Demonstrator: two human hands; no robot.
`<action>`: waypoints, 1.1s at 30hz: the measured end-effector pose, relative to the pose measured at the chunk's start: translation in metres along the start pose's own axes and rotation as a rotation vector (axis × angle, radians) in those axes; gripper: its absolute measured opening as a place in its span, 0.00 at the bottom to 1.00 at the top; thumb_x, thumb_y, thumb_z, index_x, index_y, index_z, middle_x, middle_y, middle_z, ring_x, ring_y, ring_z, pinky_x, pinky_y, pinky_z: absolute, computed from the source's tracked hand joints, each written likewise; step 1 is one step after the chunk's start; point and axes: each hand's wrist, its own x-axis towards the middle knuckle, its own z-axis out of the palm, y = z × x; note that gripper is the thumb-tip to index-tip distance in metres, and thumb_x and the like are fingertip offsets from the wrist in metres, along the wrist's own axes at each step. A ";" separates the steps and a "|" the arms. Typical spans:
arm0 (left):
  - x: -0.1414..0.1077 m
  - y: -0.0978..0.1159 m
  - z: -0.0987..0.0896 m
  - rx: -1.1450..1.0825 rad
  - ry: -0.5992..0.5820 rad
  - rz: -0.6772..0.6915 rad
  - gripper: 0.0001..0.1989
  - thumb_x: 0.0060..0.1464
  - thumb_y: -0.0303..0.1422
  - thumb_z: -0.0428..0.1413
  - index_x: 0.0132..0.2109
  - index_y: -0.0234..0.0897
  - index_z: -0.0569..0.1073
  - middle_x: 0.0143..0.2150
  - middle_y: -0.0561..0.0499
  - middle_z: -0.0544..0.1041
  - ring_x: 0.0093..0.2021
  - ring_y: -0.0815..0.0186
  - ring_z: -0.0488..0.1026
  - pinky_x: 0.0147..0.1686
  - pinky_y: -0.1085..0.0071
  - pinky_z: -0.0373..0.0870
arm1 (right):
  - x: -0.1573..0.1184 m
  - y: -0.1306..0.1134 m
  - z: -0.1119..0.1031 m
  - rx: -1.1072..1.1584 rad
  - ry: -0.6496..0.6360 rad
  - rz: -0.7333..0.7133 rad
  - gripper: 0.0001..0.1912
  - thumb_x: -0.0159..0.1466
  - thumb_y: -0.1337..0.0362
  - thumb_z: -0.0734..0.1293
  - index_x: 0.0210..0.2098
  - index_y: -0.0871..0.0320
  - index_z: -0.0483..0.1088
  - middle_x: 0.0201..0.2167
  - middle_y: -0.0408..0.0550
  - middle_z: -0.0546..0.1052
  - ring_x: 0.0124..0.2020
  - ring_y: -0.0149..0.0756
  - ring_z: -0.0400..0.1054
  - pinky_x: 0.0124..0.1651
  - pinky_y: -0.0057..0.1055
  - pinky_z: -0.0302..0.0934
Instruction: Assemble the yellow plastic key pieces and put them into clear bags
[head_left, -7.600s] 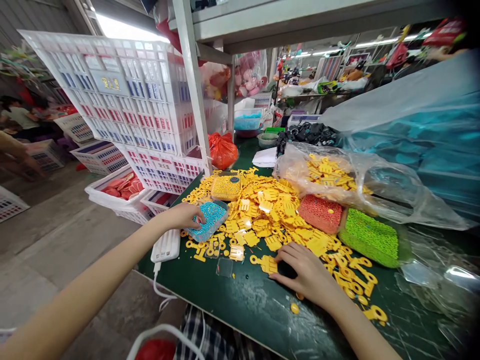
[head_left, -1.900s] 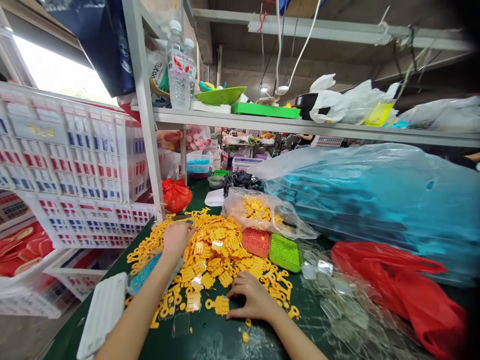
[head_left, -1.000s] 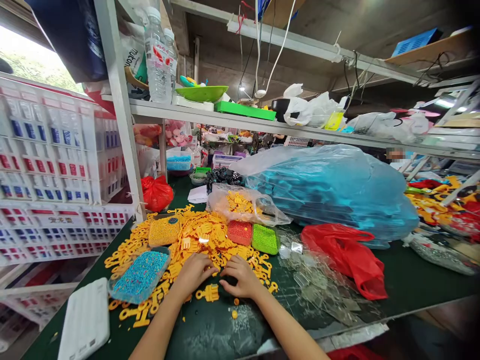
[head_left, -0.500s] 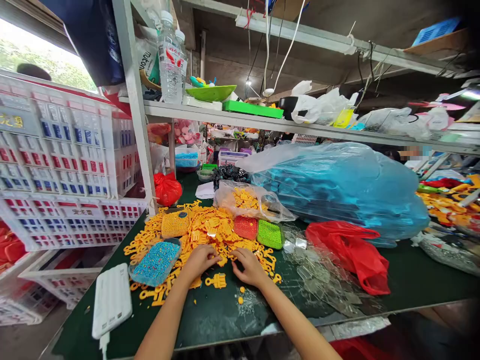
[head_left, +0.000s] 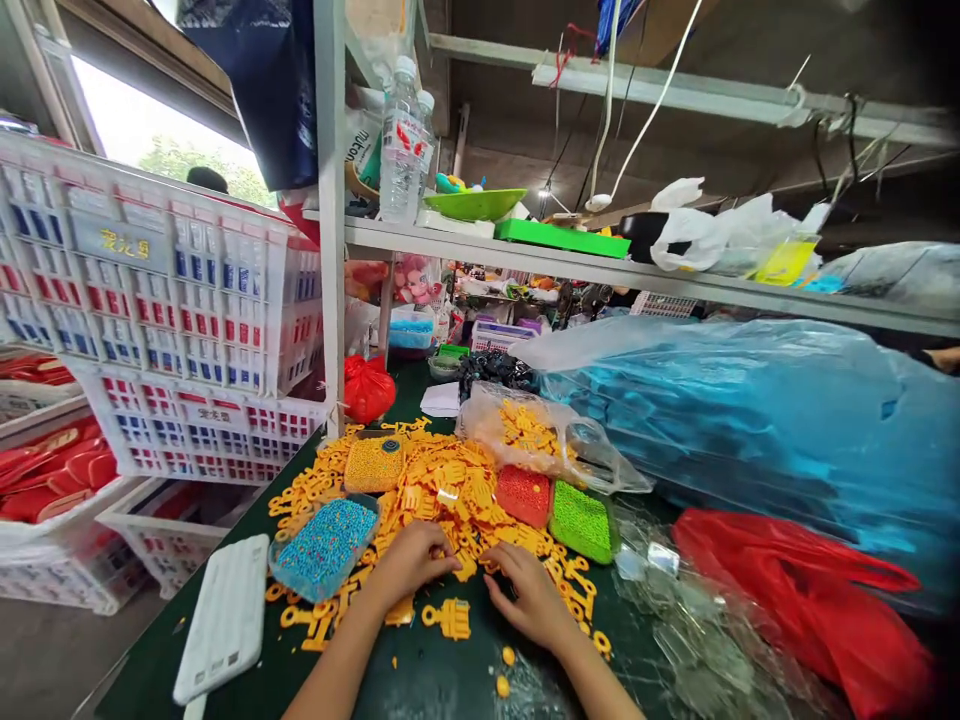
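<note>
My left hand [head_left: 416, 563] is closed, thumb and fingers pinched at the left edge of a small yellow plastic piece [head_left: 466, 567] at the near side of the pile. My right hand [head_left: 525, 592] is just right of that piece, fingers curved, with a gap between thumb and forefinger. Behind both hands spreads a heap of yellow plastic pieces [head_left: 442, 490]. One loose yellow piece with a ring and prongs [head_left: 452, 618] lies flat between my forearms. Around the heap stand tubs of blue beads [head_left: 324, 545], yellow beads [head_left: 373, 466], red beads [head_left: 523, 496] and green beads [head_left: 581, 520].
A white power bank [head_left: 225, 615] lies at left. Clear plastic pieces [head_left: 697, 610] and a red bag [head_left: 795, 580] are at right, before a large bag of blue items [head_left: 735, 400]. Crates [head_left: 217, 415] stack at left; a shelf [head_left: 480, 243] crosses above.
The view has turned left and tilted, so everything sits further right and lower. My hands keep nearly the same place at the heap, with the right hand slightly further from the left.
</note>
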 end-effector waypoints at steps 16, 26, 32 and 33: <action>-0.003 0.015 0.002 0.073 -0.010 0.013 0.13 0.62 0.40 0.55 0.33 0.37 0.76 0.33 0.51 0.76 0.38 0.63 0.70 0.39 0.70 0.62 | 0.001 -0.006 0.001 0.000 0.021 -0.292 0.10 0.60 0.73 0.61 0.40 0.54 0.67 0.38 0.47 0.75 0.39 0.37 0.66 0.41 0.33 0.59; -0.003 0.018 0.011 0.090 -0.084 0.013 0.15 0.61 0.42 0.55 0.32 0.38 0.76 0.32 0.50 0.75 0.36 0.62 0.70 0.36 0.70 0.62 | 0.004 0.006 0.003 0.008 -0.081 -0.237 0.06 0.64 0.69 0.61 0.38 0.55 0.68 0.35 0.46 0.75 0.37 0.36 0.65 0.39 0.32 0.57; 0.000 0.019 0.005 0.113 -0.074 0.002 0.10 0.59 0.38 0.58 0.32 0.39 0.77 0.33 0.51 0.78 0.37 0.62 0.73 0.38 0.70 0.64 | 0.004 0.007 -0.003 0.040 -0.111 -0.233 0.05 0.62 0.68 0.62 0.35 0.56 0.69 0.34 0.47 0.74 0.37 0.36 0.64 0.39 0.32 0.57; 0.001 0.017 0.003 0.121 -0.065 -0.003 0.10 0.59 0.38 0.58 0.32 0.39 0.78 0.33 0.51 0.78 0.37 0.62 0.73 0.38 0.69 0.64 | 0.004 0.006 -0.005 0.054 -0.132 -0.231 0.05 0.62 0.68 0.61 0.36 0.56 0.70 0.34 0.47 0.74 0.37 0.36 0.64 0.40 0.33 0.57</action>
